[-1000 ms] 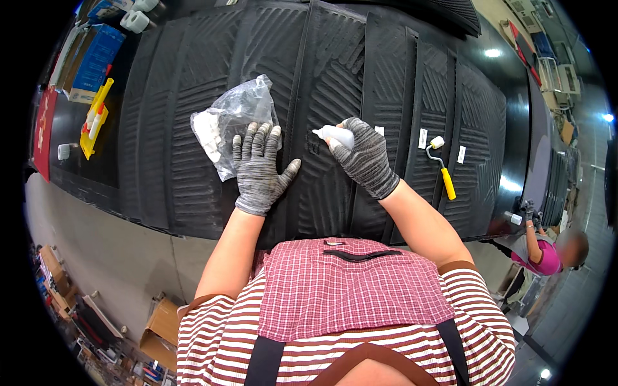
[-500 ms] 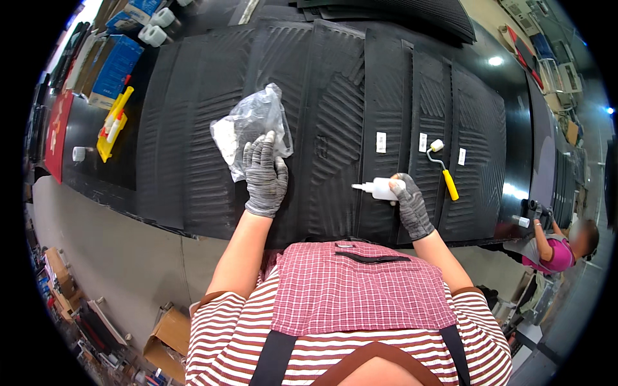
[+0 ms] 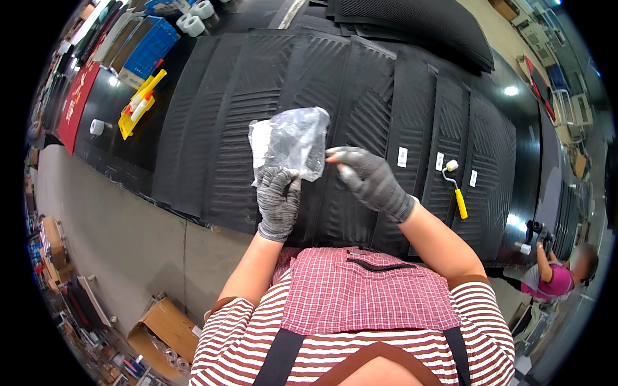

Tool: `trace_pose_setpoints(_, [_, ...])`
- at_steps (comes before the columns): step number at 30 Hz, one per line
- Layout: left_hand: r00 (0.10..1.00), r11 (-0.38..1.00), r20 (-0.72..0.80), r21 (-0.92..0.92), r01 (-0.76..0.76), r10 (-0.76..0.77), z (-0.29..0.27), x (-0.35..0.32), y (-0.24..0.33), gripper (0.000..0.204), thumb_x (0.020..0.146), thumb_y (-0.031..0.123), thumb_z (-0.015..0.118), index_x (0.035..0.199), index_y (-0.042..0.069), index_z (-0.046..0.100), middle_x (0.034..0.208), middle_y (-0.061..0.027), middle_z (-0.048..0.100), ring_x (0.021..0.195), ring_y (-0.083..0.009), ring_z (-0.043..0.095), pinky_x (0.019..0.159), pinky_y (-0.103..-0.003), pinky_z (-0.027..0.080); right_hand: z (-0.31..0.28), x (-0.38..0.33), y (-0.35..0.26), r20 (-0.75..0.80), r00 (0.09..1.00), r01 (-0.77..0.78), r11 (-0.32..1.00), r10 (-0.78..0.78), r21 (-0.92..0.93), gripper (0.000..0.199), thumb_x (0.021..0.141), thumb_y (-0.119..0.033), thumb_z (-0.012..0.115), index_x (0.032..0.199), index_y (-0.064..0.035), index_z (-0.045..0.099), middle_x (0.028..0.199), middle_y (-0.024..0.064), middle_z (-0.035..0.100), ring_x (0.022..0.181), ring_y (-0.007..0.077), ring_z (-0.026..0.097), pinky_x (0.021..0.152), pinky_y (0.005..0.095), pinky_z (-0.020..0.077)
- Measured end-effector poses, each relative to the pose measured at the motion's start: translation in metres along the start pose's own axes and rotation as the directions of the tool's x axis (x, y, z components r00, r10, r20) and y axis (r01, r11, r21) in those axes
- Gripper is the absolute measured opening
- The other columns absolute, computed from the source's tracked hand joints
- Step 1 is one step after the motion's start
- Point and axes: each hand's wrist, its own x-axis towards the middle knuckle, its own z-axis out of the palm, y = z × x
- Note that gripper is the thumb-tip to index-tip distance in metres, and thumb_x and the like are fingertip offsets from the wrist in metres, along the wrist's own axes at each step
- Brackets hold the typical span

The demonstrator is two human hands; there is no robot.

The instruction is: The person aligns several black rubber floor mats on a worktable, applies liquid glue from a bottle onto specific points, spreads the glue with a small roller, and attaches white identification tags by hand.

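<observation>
A clear plastic bag (image 3: 293, 141) with a white patch at its left lies over the black ribbed mats. My left hand (image 3: 278, 202), in a grey striped glove with light fingertips, pinches the bag's lower edge between thumb and fingers. Close to the bag's right edge is my gloved right hand (image 3: 373, 183), thumb and forefinger apart, with nothing visible in it. Behind the right wrist a small bit of something white shows, mostly hidden. Farther right, a small paint roller (image 3: 461, 204) with a yellow handle and white head lies on the mats.
Black ribbed mats (image 3: 251, 83) with several white labels cover the table. At left stand a yellow tray (image 3: 127, 123) with tools, a white roll (image 3: 96, 127) and a blue box (image 3: 149, 53). Black mats (image 3: 412, 26) are stacked at the back. A co-worker (image 3: 557, 280) stands at far right.
My right hand has let go of the white nozzle bottle and moved left to the bag. My left hand, earlier flat on the bag, now pinches its lower edge. The view has shifted.
</observation>
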Motion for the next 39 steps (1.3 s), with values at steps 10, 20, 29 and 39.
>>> trace_pose_setpoints(10, [0.994,0.983,-0.024,-0.151,-0.105,0.103,-0.023,0.003,-0.003,0.021,0.075,-0.005,0.069,0.091,0.006,0.063,0.093,-0.0094,0.062,0.092,-0.0298,0.059,0.087,-0.039,0.047,0.101,0.106,0.014,0.448,0.804,-0.108,0.836,0.392,-0.538,0.024,0.088,-0.028,0.058,0.092,-0.0059,0.066,0.079,0.0081,0.065,0.072,0.0227,0.061,0.066,0.0372,0.0504])
trace_pose_setpoints(20, [0.996,0.992,-0.005,-0.089,-0.094,0.094,-0.028,0.004,-0.018,0.020,0.074,0.007,0.071,0.093,0.009,0.064,0.095,-0.0093,0.061,0.093,-0.0303,0.060,0.086,-0.042,0.048,0.116,0.121,-0.005,0.559,0.732,0.316,0.533,0.390,-0.785,0.024,0.085,-0.025,0.058,0.101,-0.0118,0.069,0.110,0.0103,0.065,0.102,0.0283,0.064,0.083,0.0376,0.0533])
trace_pose_setpoints(29, [0.997,0.987,-0.024,-0.142,-0.080,0.078,-0.032,0.000,-0.020,0.021,0.076,0.004,0.068,0.096,0.007,0.063,0.096,-0.0104,0.060,0.094,-0.0309,0.059,0.087,-0.042,0.047,0.124,0.122,-0.001,0.565,0.673,0.306,0.516,0.477,-0.801,0.033,0.086,-0.027,0.058,0.117,-0.0159,0.065,0.129,0.0048,0.057,0.119,0.0241,0.057,0.094,0.0355,0.0495])
trace_pose_setpoints(39, [0.949,0.967,-0.196,-0.121,0.225,-0.245,-0.046,-0.002,-0.040,0.026,0.085,0.015,0.062,0.107,0.001,0.060,0.099,-0.0166,0.061,0.091,-0.0351,0.057,0.086,-0.042,0.047,0.131,0.115,0.036,0.491,0.826,0.175,0.703,0.276,-0.690,0.024,0.084,-0.027,0.059,0.101,-0.0117,0.068,0.110,0.0127,0.066,0.104,0.0301,0.064,0.084,0.0398,0.0526])
